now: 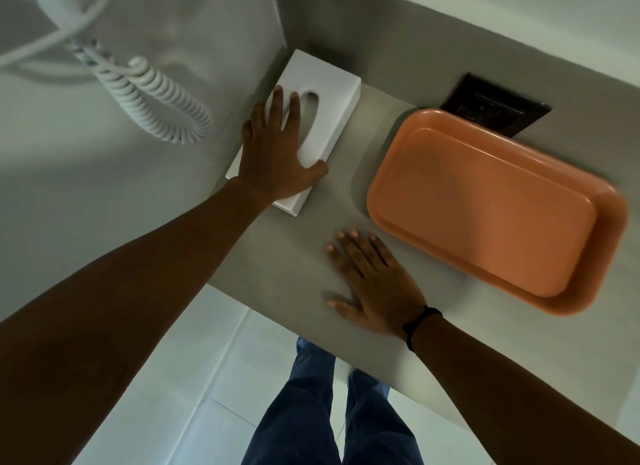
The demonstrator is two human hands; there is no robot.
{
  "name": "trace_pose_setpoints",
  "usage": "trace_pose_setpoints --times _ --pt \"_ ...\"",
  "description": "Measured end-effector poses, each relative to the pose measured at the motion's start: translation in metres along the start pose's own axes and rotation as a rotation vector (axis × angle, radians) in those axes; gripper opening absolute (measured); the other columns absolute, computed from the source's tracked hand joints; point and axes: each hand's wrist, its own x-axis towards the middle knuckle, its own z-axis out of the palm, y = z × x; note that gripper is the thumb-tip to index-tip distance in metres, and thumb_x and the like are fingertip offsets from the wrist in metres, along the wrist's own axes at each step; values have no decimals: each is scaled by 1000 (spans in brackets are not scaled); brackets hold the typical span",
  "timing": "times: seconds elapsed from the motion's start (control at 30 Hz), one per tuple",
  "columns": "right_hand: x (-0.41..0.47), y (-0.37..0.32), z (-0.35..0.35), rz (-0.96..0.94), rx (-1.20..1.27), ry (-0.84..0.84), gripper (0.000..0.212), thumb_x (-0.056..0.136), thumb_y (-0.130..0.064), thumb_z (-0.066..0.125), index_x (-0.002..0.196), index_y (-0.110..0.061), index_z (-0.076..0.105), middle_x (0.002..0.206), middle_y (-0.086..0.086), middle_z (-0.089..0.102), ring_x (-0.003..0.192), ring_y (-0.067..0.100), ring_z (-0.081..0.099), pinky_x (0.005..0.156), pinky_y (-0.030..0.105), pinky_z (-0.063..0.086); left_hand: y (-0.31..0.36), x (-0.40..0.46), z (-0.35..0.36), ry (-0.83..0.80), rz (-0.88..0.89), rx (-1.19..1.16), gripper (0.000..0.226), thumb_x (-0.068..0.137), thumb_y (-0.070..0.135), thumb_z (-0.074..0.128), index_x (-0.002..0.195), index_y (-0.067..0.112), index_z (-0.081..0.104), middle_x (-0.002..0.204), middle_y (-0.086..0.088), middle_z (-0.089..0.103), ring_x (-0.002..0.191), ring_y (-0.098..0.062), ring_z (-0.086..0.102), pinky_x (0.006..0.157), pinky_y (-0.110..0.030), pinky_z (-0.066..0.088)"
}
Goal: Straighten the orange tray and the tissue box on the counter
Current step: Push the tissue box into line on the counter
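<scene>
A white tissue box (332, 93) with an oval slot lies at the counter's far left corner, against the wall. My left hand (277, 152) rests flat on its top, fingers spread and thumb hooked over its right edge. The orange tray (485, 204) lies empty on the right of the grey counter (294, 256), turned at an angle to the counter's edge. My right hand (374, 281) lies palm down on the bare counter just left of the tray's near corner, apart from it, holding nothing.
A dark wall socket plate (498, 107) sits behind the tray's far edge. A white coiled cord (156, 100) hangs on the left wall beside the tissue box. The counter's front edge runs above white floor tiles and my legs (329, 412).
</scene>
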Motion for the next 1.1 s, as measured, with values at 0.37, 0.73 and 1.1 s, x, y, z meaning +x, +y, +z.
trace_pose_setpoints --times 0.37,0.73,1.1 --pt "6 -5 -18 5 50 40 96 101 -72 53 168 -5 40 174 22 41 165 40 35 130 57 42 -6 -7 3 35 29 -3 115 85 86 40 170 15 10 177 -19 11 162 -43 16 128 -64 16" --pt "192 -2 -99 876 1116 210 61 111 -19 59 165 -2 38 165 17 50 154 33 50 131 45 42 -21 -104 38 110 -64 -121 106 99 69 54 167 -2 13 175 -21 16 165 -33 12 135 -46 11" --pt "217 8 -102 945 1250 174 63 108 -10 57 168 -3 37 167 17 52 154 32 53 129 47 46 -35 -78 43 176 -29 -173 106 98 65 61 165 -4 17 173 -24 22 163 -35 17 133 -51 19"
